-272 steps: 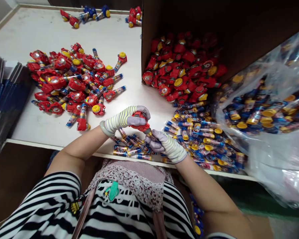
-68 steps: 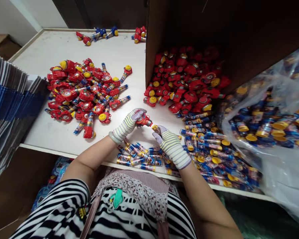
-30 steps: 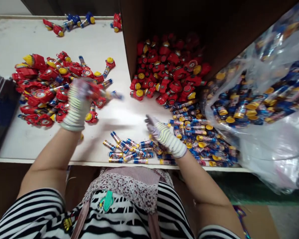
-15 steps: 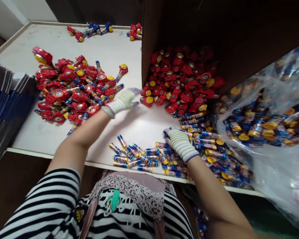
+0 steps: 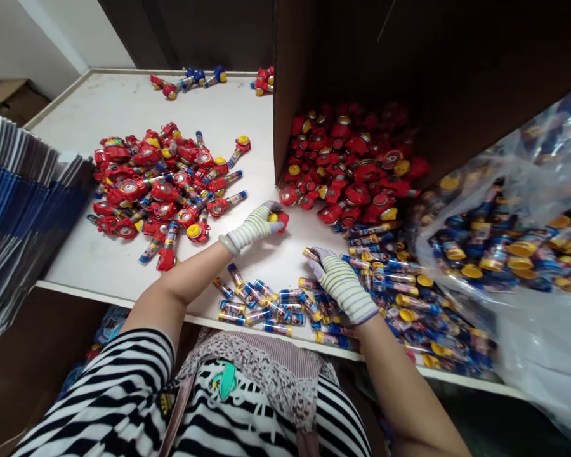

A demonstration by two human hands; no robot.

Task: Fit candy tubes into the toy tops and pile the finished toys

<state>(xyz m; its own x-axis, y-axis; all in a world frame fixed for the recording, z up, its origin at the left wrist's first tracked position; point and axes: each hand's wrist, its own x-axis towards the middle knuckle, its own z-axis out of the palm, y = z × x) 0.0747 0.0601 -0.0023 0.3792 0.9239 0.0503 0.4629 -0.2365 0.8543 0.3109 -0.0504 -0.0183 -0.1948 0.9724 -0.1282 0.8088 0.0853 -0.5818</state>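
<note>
My left hand (image 5: 257, 226), in a striped glove, is closed around a small red and yellow plastic toy (image 5: 279, 220) just in front of the big box's opening. My right hand (image 5: 335, 277), gloved alike, grips a small clear tube with a yellow end and blue label (image 5: 311, 254). Loose tubes (image 5: 259, 301) lie along the table's front edge, and more are piled beside my right wrist. Red toys without tubes (image 5: 347, 158) fill the mouth of the box. To the left is a heap of red toys (image 5: 157, 184), many with tubes attached.
A large brown cardboard box (image 5: 284, 82) stands open on the white table (image 5: 66, 247). Right of it, a clear plastic bag (image 5: 518, 254) spills tubes. Folded blue and white sheets (image 5: 23, 190) are stacked at the left. A few red and blue toys (image 5: 193, 79) lie at the back edge.
My left hand, apparently empty before, now holds a red toy near the box. A toy that was in the air over the left heap has landed. A tube now shows in my right fingers.
</note>
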